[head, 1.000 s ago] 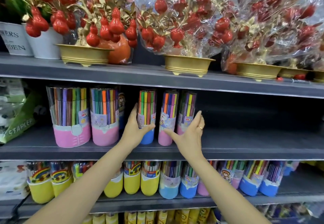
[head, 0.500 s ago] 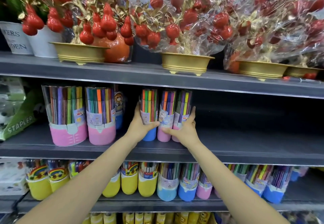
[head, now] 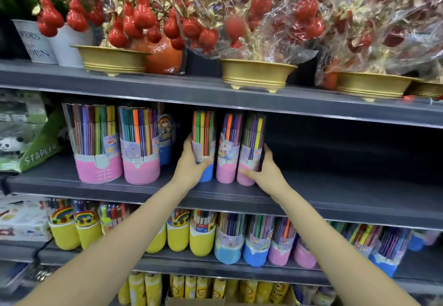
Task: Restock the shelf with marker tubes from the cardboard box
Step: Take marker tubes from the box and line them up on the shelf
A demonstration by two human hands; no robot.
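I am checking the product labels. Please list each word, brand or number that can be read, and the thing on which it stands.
"STAPLER": green pack at the left of the middle shelf.
"ERS" over "DEN", cut off: white pot on the top shelf.
"WA" over "COLOR", partly hidden: labels of the marker tubes.
Small print on the tube labels and the yellow packs at the bottom is too blurred to read.

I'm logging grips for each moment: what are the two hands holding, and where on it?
Together they squeeze a row of three marker tubes: left hand on the blue-based tube, right hand on the outer pink-based tube, both at label height.
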